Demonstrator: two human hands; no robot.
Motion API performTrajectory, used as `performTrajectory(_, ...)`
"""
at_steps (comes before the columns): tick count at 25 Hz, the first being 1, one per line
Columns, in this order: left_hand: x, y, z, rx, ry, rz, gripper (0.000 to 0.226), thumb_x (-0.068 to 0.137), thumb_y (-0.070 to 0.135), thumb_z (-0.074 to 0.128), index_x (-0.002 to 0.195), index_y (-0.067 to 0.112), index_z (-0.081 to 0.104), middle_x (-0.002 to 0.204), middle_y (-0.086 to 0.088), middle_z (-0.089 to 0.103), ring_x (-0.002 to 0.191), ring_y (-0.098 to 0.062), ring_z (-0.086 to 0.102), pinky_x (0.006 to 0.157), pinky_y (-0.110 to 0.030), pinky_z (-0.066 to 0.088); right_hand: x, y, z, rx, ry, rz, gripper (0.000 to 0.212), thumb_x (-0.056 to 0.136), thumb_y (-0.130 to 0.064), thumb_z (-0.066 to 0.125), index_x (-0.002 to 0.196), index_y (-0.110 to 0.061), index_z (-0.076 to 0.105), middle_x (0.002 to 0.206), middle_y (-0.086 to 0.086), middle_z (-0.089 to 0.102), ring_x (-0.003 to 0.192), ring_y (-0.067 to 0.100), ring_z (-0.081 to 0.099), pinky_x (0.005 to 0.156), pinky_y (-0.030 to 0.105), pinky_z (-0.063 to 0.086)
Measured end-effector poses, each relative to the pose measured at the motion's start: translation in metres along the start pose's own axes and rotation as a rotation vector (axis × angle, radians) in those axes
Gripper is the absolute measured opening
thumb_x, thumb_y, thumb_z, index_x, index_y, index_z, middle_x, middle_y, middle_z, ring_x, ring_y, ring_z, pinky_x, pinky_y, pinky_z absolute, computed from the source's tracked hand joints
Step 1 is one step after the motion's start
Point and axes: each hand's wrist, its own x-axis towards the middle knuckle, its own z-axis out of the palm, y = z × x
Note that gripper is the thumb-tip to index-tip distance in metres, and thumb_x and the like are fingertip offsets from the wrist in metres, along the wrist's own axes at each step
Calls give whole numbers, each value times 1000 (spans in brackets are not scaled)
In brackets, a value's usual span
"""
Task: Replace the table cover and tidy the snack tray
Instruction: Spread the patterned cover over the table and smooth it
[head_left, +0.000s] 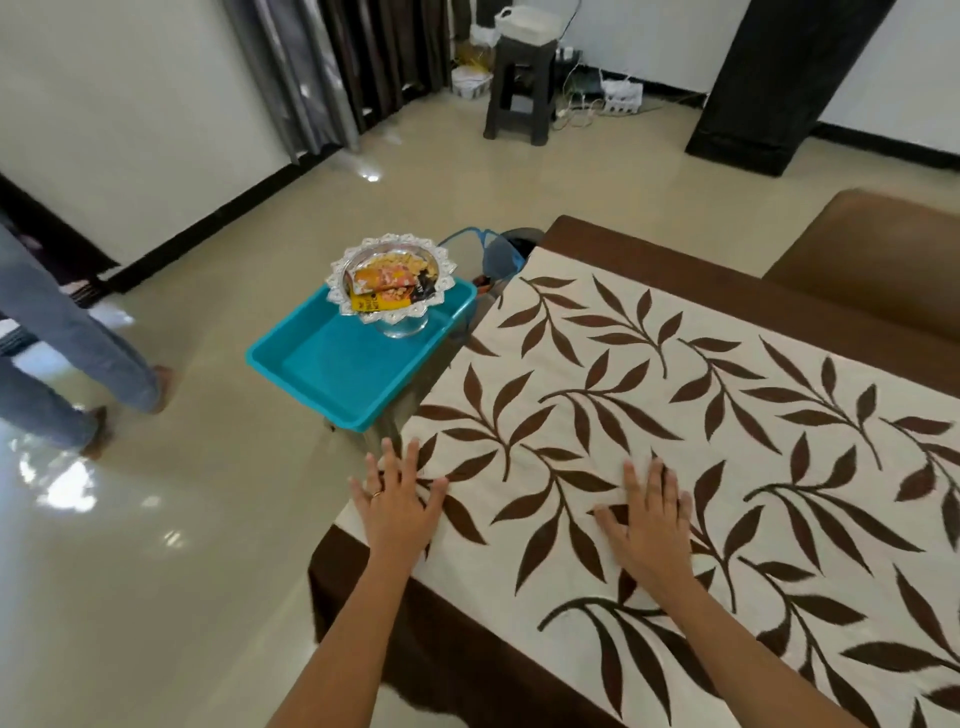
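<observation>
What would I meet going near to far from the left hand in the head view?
left hand → turquoise tray → silver pedestal dish holding snack packets → dark plastic stool

Left hand (397, 501): palm down, flat; fingers straight, spread wide, pointing away from body; thumb splayed toward right. Ring (376, 493) on one finger.
Left forearm (348, 639): bare, extended forward from lower frame edge, angled up and right toward wrist.
Right hand (649, 527): palm down, flat; fingers straight, closer together, pointing away; thumb splayed toward left.
Right forearm (743, 660): bare, entering from lower right, angled up and left.
Hands well apart, roughly level, gripping nothing.
</observation>
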Motion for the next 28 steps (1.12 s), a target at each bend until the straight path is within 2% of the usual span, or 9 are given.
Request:
performTrajectory(2, 8, 10, 4, 22, 18, 17, 72, 89, 71, 10, 151, 39, -8, 162, -3, -7, 148, -30, -6, 116, -53, -6, 7, 12, 1, -2, -15, 31, 82, 85, -71, 6, 152, -27, -10, 161, 13, -7, 149, 32, -6, 119, 50, -2)
performTrajectory(5, 19, 16, 5, 30, 23, 40, 74, 87, 72, 8, 152, 37, 0, 162, -3, -3, 149, -30, -2, 116, -53, -6, 16, 9, 0, 23, -11, 55, 79, 91, -69, 18, 151, -28, -12, 161, 12, -7, 149, 30, -8, 120, 49, -3)
performTrajectory(8, 29, 30, 1, -44, 79, -41, 72, 90, 68, 14, 149, 28, 22, 162, -7, 2, 148, -33, 2, 116, -59, -3, 22, 9, -1, 46, -25, 44, 79, 92, -68, 20, 152, -27, -11, 161, 11, -10, 148, 28, -12, 118, 47, -9)
performTrajectory(11, 49, 65, -6, -50, 178, 83, 66, 95, 58, 25, 144, 15, 34, 160, -12, 10, 148, -31, 6, 119, -54, 4, 27, 23, -5, 140, 94, 49, 70, 97, -58, 21, 154, -21, 4, 162, 11, -1, 149, 26, -9, 120, 47, -2)
performTrajectory(14, 80, 105, -7, -26, 71, 302, 67, 95, 58, 27, 152, 24, 18, 162, -8, 3, 149, -29, 0, 117, -47, -3, 55, 52, -18, 123, 173, 157, 63, 100, -48, 22, 153, -16, 14, 161, 15, 8, 149, 30, 1, 120, 52, 8)
performTrajectory(17, 108, 131, 2, 75, -45, 304, 70, 94, 64, 20, 153, 32, 3, 162, -6, -7, 148, -31, -9, 117, -53, -5, 90, 78, -25, 128, 45, 230, 69, 97, -56, 21, 154, -21, 1, 161, 13, -5, 148, 30, -9, 119, 50, -1)
performTrajectory(21, 123, 146, 8, 114, -40, 272, 71, 92, 67, 20, 153, 33, 6, 162, -6, -4, 148, -31, -9, 116, -56, -5, 108, 90, -18, 63, 18, 247, 74, 94, -63, 18, 153, -24, -4, 161, 11, -10, 148, 29, -11, 119, 48, -6)
performTrajectory(25, 133, 175, 3, 104, 126, 271, 70, 93, 64, 25, 149, 22, 26, 160, -12, 10, 148, -34, 5, 117, -58, 2, 110, 79, -20, 91, 80, 243, 74, 94, -63, 15, 153, -23, -5, 161, 11, -9, 148, 28, -11, 119, 48, -4)
performTrajectory(28, 146, 199, 8, 129, -6, 426, 76, 91, 69, 18, 153, 28, 4, 162, -8, -4, 148, -34, -3, 116, -55, -2, 90, 68, -12, 73, 73, 149, 75, 90, -66, 8, 152, -27, -9, 161, 8, -11, 148, 24, -15, 118, 45, -8)
